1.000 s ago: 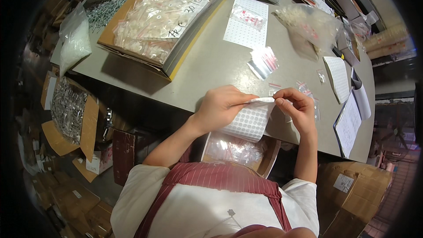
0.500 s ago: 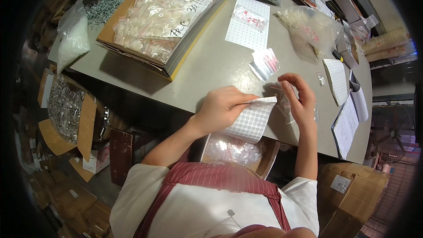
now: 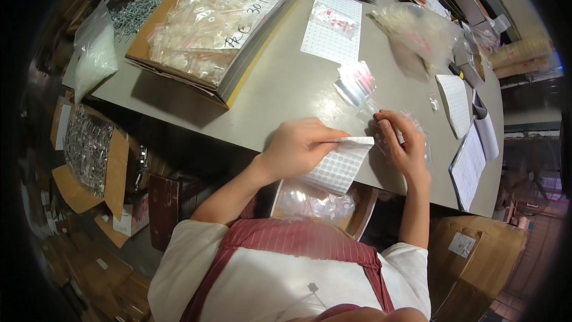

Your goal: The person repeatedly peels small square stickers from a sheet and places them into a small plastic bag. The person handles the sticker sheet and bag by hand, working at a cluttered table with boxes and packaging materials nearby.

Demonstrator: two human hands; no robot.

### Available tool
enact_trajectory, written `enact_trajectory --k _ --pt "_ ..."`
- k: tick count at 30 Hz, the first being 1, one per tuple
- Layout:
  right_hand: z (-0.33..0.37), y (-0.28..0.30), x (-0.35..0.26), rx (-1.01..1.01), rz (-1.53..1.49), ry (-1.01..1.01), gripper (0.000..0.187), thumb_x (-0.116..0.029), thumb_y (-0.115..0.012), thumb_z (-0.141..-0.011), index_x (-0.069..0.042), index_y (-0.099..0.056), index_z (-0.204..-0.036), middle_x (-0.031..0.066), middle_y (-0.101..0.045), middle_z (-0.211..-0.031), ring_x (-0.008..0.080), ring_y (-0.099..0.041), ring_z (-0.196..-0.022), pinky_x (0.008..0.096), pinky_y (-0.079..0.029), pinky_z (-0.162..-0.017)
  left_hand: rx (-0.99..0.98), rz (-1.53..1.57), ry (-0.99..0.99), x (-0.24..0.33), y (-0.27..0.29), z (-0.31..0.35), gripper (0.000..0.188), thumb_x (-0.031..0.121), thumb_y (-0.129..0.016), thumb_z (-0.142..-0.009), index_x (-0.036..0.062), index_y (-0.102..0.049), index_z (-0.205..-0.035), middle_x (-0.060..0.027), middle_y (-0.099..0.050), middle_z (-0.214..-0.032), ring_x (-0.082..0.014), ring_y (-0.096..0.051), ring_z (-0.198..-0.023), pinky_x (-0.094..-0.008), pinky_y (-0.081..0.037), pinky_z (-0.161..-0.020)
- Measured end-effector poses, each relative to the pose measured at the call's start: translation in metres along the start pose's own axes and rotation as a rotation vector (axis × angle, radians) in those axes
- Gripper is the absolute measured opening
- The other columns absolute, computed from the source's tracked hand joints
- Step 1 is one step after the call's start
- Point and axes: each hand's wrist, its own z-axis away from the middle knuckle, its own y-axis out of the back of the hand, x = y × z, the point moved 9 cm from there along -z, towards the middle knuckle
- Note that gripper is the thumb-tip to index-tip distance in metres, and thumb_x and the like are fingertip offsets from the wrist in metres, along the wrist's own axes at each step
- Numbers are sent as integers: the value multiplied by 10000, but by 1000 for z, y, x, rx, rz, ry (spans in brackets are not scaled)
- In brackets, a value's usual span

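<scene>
My left hand [image 3: 301, 146] is closed on a folded white sheet of round grey stickers [image 3: 341, 168], held at the table's near edge. To its right, my right hand [image 3: 406, 143] pinches a small clear plastic bag [image 3: 370, 111] between thumb and fingers. More small clear bags [image 3: 424, 137] lie partly hidden under and beside that hand. Just beyond it is a small stack of flat bags with red and white marks [image 3: 357, 80]. Below the sticker sheet, an open box or drawer [image 3: 368, 211] holds clear bags [image 3: 316, 201].
A large carton [image 3: 137, 53] full of small packed bags stands at the far left, beside a bag of white pieces [image 3: 95, 53]. Screws [image 3: 143, 12] lie behind. Rightward are a bulging clear bag [image 3: 420, 33], another sticker sheet [image 3: 453, 104] and a notebook [image 3: 468, 170].
My right hand has closed from a loose curl into a pinch, and a small clear bag now shows at its fingertips. My left hand and the sticker sheet have hardly moved.
</scene>
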Motion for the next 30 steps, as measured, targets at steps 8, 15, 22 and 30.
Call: enact_trajectory --k 8,15,22,30 --pt "-13 -4 -19 170 264 233 131 -13 -716 -910 -30 -648 -1019 131 -679 -1027 346 -665 -961 433 -536 -840 100 -14 -38 5 9 -1 293 -40 -755 -850 64 -826 -1114 -100 -770 -875 -208 -711 -775 -312 -542 -693" --pt "-17 -24 -25 122 447 346 193 0 -744 -818 -43 -626 -965 104 -673 -1011 321 -648 -994 436 -523 -881 120 42 -106 7 12 3 310 -34 -753 -816 62 -812 -1104 -125 -739 -857 -288 -696 -756 -363 -548 -691" --pt "-5 -16 -27 -23 371 335 145 -49 -767 -830 -25 -731 -969 87 -707 -1156 324 -633 -1197 474 -490 -1000 144 564 193 -17 19 9 238 -66 -682 -868 -65 -784 -1083 -124 -785 -953 -174 -723 -867 -299 -562 -764" --pt "37 58 4 185 192 43 190 -128 -731 -943 -13 -785 -1083 136 -691 -1337 322 -579 -1349 452 -434 -1135 415 1302 313 -74 35 19 254 33 -636 -943 -10 -724 -1178 -107 -765 -1089 -223 -718 -1039 -350 -566 -935"
